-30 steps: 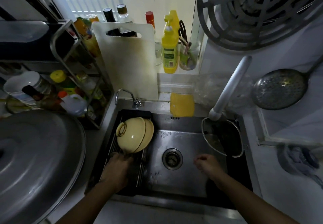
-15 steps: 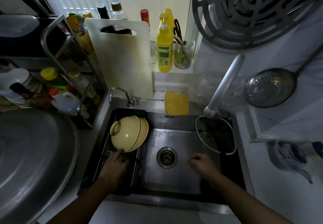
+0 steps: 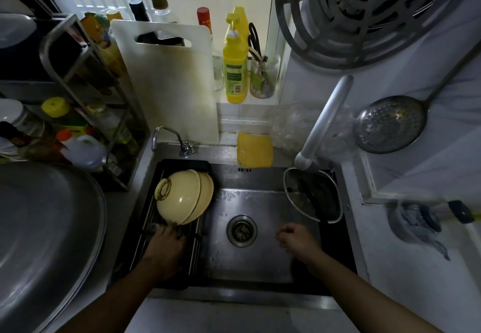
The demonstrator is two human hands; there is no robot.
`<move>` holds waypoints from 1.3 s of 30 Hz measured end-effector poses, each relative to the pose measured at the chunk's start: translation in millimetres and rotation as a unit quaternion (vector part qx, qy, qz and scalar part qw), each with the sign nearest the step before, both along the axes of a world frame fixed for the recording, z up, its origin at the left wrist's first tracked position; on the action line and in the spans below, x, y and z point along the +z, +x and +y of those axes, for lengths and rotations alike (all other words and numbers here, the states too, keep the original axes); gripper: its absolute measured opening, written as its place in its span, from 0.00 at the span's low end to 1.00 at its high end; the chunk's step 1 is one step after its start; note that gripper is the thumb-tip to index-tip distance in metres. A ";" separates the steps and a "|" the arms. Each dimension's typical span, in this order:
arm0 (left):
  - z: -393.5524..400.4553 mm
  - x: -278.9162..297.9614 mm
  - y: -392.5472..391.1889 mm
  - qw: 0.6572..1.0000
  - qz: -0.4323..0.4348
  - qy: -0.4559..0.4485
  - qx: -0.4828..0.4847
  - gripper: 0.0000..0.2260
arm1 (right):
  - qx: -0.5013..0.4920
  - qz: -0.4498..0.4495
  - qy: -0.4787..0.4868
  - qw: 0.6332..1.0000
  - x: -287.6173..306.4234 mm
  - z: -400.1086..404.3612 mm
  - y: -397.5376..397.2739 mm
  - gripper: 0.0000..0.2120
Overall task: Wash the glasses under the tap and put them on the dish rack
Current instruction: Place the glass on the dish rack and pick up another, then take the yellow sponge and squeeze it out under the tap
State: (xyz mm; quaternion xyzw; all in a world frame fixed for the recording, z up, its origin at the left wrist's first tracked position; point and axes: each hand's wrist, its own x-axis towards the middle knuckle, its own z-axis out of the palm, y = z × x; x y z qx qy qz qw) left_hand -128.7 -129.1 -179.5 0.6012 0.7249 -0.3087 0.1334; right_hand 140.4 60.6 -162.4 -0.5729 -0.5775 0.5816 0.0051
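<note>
Below, left hand [image 3: 166, 244] on glass [image 3: 153, 229] atop dish rack [image 3: 145, 218]; right hand [image 3: 296, 239] loosely curled, empty.

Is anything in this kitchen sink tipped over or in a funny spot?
Yes. Two yellow bowls lean tilted on the dish rack instead of lying flat. A pot sits tipped in the sink's right corner, its handle sticking up. No spill shows.

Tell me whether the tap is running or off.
Off, as far as the picture shows. No stream falls from the tap spout, which ends above the dish rack and the yellow bowls.
</note>
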 end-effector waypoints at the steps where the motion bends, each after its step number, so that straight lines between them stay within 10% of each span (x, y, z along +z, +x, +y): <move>1: 2.9 8.1 3.6 1.000 0.003 -0.010 0.014 0.31 | 0.004 -0.002 0.003 1.000 0.5 -0.4 -0.3 0.06; 8: 41.9 78.9 41.7 0.991 -0.101 0.028 0.077 0.15 | 0.130 -0.071 0.081 0.986 22.8 8.4 3.0 0.06; 14: 90.0 176.8 76.1 0.984 -0.145 0.100 -0.009 0.11 | 0.453 -0.210 0.167 0.850 120.5 24.4 14.2 0.12; 21: 103.8 254.9 67.8 0.936 -0.257 0.239 0.016 0.16 | 0.477 -0.209 0.229 0.823 227.9 42.3 52.2 0.15; 28: 101.4 193.4 46.1 0.879 -0.416 0.206 0.106 0.14 | 0.329 -0.168 0.295 0.881 195.3 51.5 72.3 0.11; 39: 132.3 26.1 66.4 0.906 -0.363 0.094 0.197 0.05 | 0.334 -0.152 0.179 0.913 53.0 37.5 18.2 0.11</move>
